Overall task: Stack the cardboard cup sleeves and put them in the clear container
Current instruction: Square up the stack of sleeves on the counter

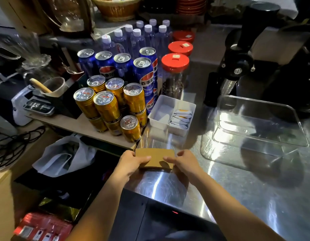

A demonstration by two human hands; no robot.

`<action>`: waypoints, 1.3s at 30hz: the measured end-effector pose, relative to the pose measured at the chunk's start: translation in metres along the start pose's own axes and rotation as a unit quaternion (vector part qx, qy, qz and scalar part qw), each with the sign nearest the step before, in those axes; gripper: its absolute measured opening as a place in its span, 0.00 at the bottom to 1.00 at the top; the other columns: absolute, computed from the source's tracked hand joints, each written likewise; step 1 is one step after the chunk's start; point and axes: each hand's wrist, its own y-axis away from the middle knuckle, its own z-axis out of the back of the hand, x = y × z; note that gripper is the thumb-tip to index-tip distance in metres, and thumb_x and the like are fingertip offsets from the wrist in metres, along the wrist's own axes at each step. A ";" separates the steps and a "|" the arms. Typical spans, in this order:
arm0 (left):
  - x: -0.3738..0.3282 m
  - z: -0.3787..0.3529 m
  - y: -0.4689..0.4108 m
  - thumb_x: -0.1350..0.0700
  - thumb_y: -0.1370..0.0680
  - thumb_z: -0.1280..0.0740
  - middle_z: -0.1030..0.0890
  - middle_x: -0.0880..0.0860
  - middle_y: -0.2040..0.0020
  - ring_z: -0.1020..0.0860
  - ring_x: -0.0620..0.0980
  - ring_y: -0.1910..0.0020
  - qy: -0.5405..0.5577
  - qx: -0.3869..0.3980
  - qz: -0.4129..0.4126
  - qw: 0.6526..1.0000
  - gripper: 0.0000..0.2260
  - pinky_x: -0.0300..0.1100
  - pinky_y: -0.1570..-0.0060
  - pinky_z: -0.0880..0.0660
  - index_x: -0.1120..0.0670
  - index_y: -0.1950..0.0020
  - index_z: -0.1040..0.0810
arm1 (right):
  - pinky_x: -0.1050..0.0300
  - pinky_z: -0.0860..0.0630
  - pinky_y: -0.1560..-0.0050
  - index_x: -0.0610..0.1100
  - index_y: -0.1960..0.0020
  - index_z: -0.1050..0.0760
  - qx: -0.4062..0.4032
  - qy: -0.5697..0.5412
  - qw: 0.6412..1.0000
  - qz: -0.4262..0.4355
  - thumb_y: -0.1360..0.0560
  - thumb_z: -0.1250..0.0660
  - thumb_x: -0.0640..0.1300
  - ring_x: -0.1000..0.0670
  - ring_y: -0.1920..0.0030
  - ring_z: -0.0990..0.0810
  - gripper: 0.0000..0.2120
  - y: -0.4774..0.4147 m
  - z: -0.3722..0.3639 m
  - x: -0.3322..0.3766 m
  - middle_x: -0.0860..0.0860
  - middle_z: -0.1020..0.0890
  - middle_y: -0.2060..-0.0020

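Observation:
A flat stack of brown cardboard cup sleeves (156, 156) is held between both hands just above the steel counter's near left corner. My left hand (131, 164) grips its left end, thumb lying across the top. My right hand (182, 162) grips the right end. The clear container (258, 129), a large see-through plastic tub, stands on the counter to the right and farther away, with nothing visible inside it.
A white divided tray (171, 115) with sachets sits just beyond the sleeves. Gold cans (107, 108), blue cans (143, 73), water bottles and red-lidded jars (175, 73) crowd the left. A black grinder (237, 63) stands behind the tub. A white bag (63, 157) lies lower left.

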 end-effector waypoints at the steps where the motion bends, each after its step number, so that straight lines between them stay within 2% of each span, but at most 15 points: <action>1: -0.002 -0.002 0.000 0.55 0.34 0.24 0.17 0.57 0.53 0.20 0.55 0.52 -0.003 0.011 0.012 1.000 0.17 0.49 0.49 0.23 0.60 0.49 0.21 | 0.64 0.31 0.74 0.42 0.66 0.33 0.000 0.014 1.000 -0.001 0.37 0.23 0.49 0.53 0.74 0.26 0.19 -0.001 -0.001 0.003 0.48 0.27 0.72; 4: -0.007 -0.003 0.000 0.61 0.34 0.24 0.17 0.60 0.52 0.19 0.58 0.52 0.022 0.045 0.048 0.998 0.19 0.51 0.47 0.23 0.64 0.46 0.22 | 0.66 0.34 0.75 0.42 0.69 0.30 0.014 0.050 0.999 -0.006 0.38 0.22 0.45 0.53 0.74 0.28 0.16 -0.003 0.000 0.007 0.49 0.27 0.74; 6: -0.010 -0.002 0.004 0.65 0.35 0.24 0.16 0.59 0.55 0.18 0.55 0.56 0.046 0.077 0.046 0.995 0.18 0.45 0.57 0.21 0.63 0.47 0.23 | 0.60 0.28 0.66 0.35 0.60 0.23 0.050 0.035 0.998 -0.004 0.38 0.23 0.41 0.47 0.67 0.23 0.14 -0.002 0.007 0.005 0.43 0.20 0.66; 9: -0.011 -0.009 0.012 0.66 0.34 0.25 0.17 0.55 0.56 0.18 0.50 0.59 0.084 0.109 -0.008 0.990 0.17 0.36 0.69 0.22 0.58 0.48 0.21 | 0.55 0.23 0.58 0.33 0.50 0.22 0.078 -0.018 0.997 0.007 0.39 0.23 0.38 0.43 0.58 0.19 0.19 0.003 0.028 -0.004 0.38 0.17 0.56; 11: -0.013 -0.024 0.018 0.64 0.34 0.25 0.18 0.53 0.55 0.19 0.49 0.57 0.098 0.122 -0.043 0.987 0.15 0.33 0.69 0.23 0.53 0.50 0.22 | 0.53 0.22 0.58 0.34 0.52 0.21 0.058 -0.062 0.996 0.019 0.41 0.23 0.37 0.42 0.59 0.18 0.19 0.006 0.047 -0.012 0.38 0.17 0.58; 13: -0.016 -0.046 0.021 0.63 0.33 0.25 0.17 0.48 0.57 0.19 0.45 0.57 0.088 0.132 -0.078 0.984 0.14 0.32 0.68 0.24 0.48 0.53 0.22 | 0.59 0.22 0.63 0.38 0.55 0.19 0.024 -0.081 0.996 0.034 0.41 0.23 0.35 0.47 0.63 0.17 0.15 0.011 0.066 -0.019 0.45 0.15 0.64; 17: -0.025 -0.095 0.024 0.70 0.36 0.26 0.15 0.46 0.62 0.17 0.42 0.62 0.082 0.161 -0.145 0.973 0.18 0.31 0.65 0.24 0.55 0.50 0.20 | 0.64 0.27 0.73 0.43 0.63 0.20 -0.053 -0.071 0.992 0.089 0.39 0.26 0.30 0.55 0.73 0.22 0.11 0.026 0.107 -0.028 0.53 0.19 0.75; 19: -0.031 -0.119 0.025 0.71 0.36 0.26 0.16 0.47 0.59 0.18 0.42 0.60 0.071 0.174 -0.177 0.966 0.20 0.32 0.63 0.24 0.51 0.52 0.21 | 0.64 0.27 0.74 0.41 0.59 0.21 -0.090 -0.072 0.987 0.113 0.38 0.27 0.28 0.55 0.73 0.23 0.12 0.035 0.126 -0.034 0.53 0.19 0.72; 22: -0.039 -0.156 0.027 0.71 0.36 0.26 0.17 0.45 0.59 0.19 0.39 0.61 0.064 0.188 -0.210 0.957 0.21 0.31 0.60 0.24 0.48 0.53 0.23 | 0.59 0.28 0.75 0.37 0.52 0.22 -0.164 -0.078 0.975 0.130 0.37 0.27 0.28 0.45 0.71 0.24 0.15 0.046 0.149 -0.045 0.44 0.24 0.57; 24: -0.042 -0.179 0.030 0.71 0.36 0.27 0.17 0.45 0.59 0.19 0.40 0.60 0.060 0.199 -0.226 0.952 0.22 0.33 0.57 0.23 0.47 0.54 0.23 | 0.57 0.27 0.70 0.37 0.48 0.23 -0.212 -0.073 0.964 0.145 0.38 0.26 0.29 0.44 0.66 0.23 0.19 0.052 0.163 -0.053 0.43 0.26 0.53; 26: -0.045 -0.198 0.034 0.72 0.36 0.27 0.17 0.48 0.57 0.19 0.46 0.57 0.060 0.211 -0.236 0.947 0.22 0.37 0.53 0.22 0.47 0.54 0.24 | 0.62 0.24 0.59 0.36 0.45 0.25 -0.237 -0.068 0.957 0.154 0.38 0.27 0.28 0.53 0.60 0.19 0.22 0.057 0.176 -0.062 0.45 0.21 0.54; 29: -0.041 -0.221 0.035 0.68 0.35 0.26 0.19 0.58 0.49 0.21 0.54 0.50 0.011 0.204 -0.250 0.946 0.22 0.46 0.47 0.23 0.46 0.50 0.25 | 0.72 0.24 0.61 0.35 0.45 0.26 -0.238 -0.085 0.956 0.150 0.38 0.28 0.25 0.64 0.64 0.20 0.22 0.062 0.190 -0.074 0.50 0.19 0.60; 33: -0.029 -0.234 0.038 0.58 0.34 0.25 0.27 0.59 0.42 0.26 0.53 0.46 -0.089 0.179 -0.244 0.949 0.27 0.46 0.45 0.26 0.50 0.38 0.30 | 0.72 0.25 0.63 0.39 0.48 0.27 -0.245 -0.076 0.957 0.135 0.37 0.31 0.23 0.65 0.65 0.20 0.21 0.062 0.198 -0.091 0.51 0.20 0.62; 36: -0.024 -0.237 0.043 0.49 0.38 0.25 0.30 0.58 0.35 0.27 0.56 0.38 -0.012 0.260 -0.219 0.940 0.38 0.56 0.38 0.28 0.46 0.32 0.40 | 0.74 0.27 0.64 0.41 0.44 0.29 -0.226 -0.091 0.960 0.141 0.36 0.31 0.26 0.66 0.63 0.21 0.23 0.061 0.196 -0.101 0.52 0.20 0.59; 39: -0.027 -0.241 0.046 0.43 0.39 0.24 0.31 0.59 0.34 0.29 0.60 0.35 0.127 0.290 -0.136 0.939 0.33 0.64 0.36 0.32 0.42 0.38 0.33 | 0.69 0.24 0.60 0.47 0.45 0.29 -0.208 -0.155 0.953 0.153 0.34 0.27 0.34 0.62 0.59 0.20 0.21 0.057 0.192 -0.108 0.52 0.19 0.57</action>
